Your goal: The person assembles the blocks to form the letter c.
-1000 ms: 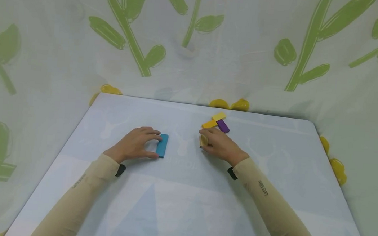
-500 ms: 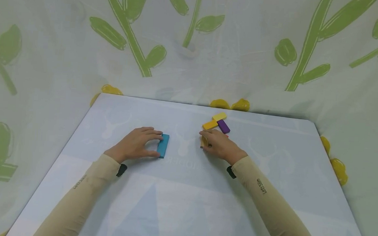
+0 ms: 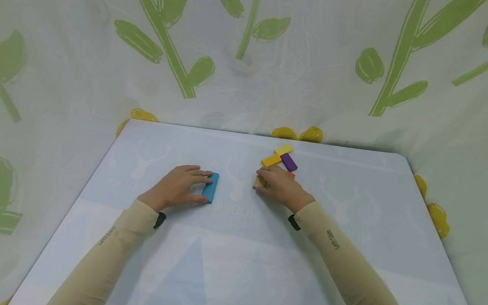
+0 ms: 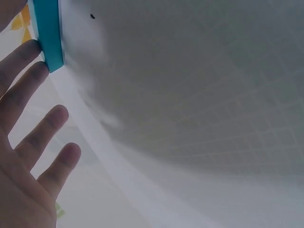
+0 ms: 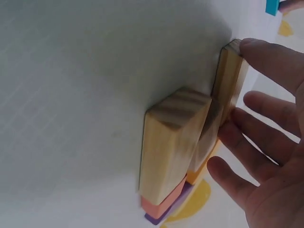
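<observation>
On the left, we see the left hand (image 3: 177, 187) lying on the table (image 3: 237, 264) with its fingers (image 4: 29, 97) straight and slightly spread. The two upper fingertips touch the near long side of the blue block (image 3: 210, 187), and the thumb reaches toward its lower end. The block lies flat just beyond the fingertips, so the hand seems to steady or nudge it rather than lift it.

Moving right, the right hand (image 3: 279, 186) rests over a pair of plain wooden blocks (image 5: 190, 142). One stands on its long edge against the fingers (image 5: 266, 142), with a fingertip on its top end; the other stands just past it, away from the palm. We judge the lightly curled fingers to be holding the nearer one upright. Under the far block's end peek an orange block (image 5: 161, 202) and a purple block (image 3: 288, 162), with a yellow block (image 3: 271, 160) behind the knuckles.
</observation>
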`<state>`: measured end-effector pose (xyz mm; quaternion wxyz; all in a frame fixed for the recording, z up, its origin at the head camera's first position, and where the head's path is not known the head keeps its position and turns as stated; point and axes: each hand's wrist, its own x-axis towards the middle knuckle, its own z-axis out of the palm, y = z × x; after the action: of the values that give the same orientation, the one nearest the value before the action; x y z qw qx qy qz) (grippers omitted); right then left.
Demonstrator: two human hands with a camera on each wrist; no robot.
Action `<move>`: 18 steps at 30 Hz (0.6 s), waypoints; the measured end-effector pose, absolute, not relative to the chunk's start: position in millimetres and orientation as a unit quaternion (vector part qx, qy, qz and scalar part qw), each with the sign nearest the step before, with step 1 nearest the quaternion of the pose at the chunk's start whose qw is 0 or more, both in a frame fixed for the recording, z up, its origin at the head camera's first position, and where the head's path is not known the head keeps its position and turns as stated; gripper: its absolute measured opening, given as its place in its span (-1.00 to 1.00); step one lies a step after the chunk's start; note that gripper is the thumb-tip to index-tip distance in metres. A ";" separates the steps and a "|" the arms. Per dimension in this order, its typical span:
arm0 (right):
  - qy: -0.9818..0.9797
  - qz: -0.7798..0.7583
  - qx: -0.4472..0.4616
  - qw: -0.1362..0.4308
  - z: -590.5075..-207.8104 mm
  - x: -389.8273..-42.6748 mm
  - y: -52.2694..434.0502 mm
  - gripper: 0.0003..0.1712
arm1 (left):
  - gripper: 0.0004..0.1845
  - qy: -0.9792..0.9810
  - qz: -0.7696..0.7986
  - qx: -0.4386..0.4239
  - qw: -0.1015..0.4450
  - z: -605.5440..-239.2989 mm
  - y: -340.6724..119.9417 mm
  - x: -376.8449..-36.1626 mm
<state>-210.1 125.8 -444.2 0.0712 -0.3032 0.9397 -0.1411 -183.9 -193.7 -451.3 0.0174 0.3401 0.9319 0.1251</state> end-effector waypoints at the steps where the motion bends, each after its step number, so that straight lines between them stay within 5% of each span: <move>1: 0.940 -0.139 -0.303 0.070 -444.2 -210.3 124.6 -0.41 | -0.37 0.932 0.124 0.339 0.019 -451.2 -193.5 -183.8; 18: 0.953 -0.131 -0.267 0.062 -447.6 -206.0 118.3 -0.35 | -0.36 0.931 0.139 0.337 0.023 -450.6 -192.3 -183.3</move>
<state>-206.0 118.3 -447.6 0.0620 -0.2667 0.9529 -0.1307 -183.3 -192.3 -450.6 0.0234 0.3369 0.9310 0.1385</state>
